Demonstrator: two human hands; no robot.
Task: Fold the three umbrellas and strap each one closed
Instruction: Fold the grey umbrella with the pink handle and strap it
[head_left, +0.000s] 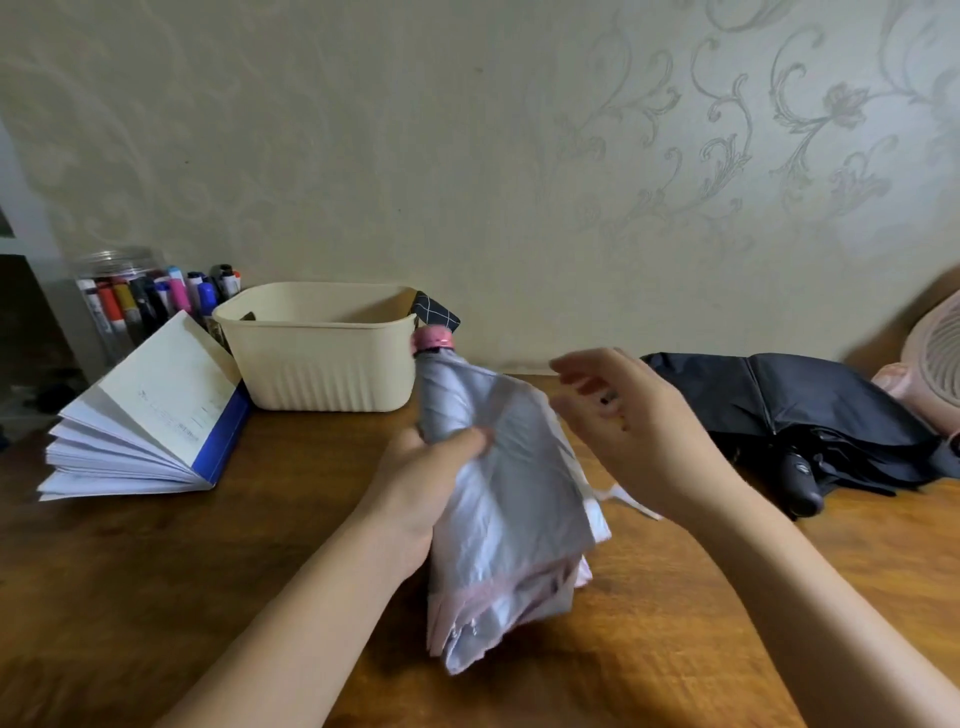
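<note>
Head view: I saw the left hand (426, 467) clamped around the silver umbrella (498, 499), held tilted above the table (156, 571), pink cap toward the basket (317, 353). The right hand (634, 431) hovered beside it, fingers spread, blurred. A black umbrella (810, 410) lay unstrapped to the right.

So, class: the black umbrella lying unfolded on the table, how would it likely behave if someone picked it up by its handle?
The black umbrella would probably flop: its canopy lies loose and crumpled on the table, so panels would likely dangle. The rounded handle looks smooth, perhaps slippery. Thin ribs show through the fabric, so rough tugging might bend them.
</note>
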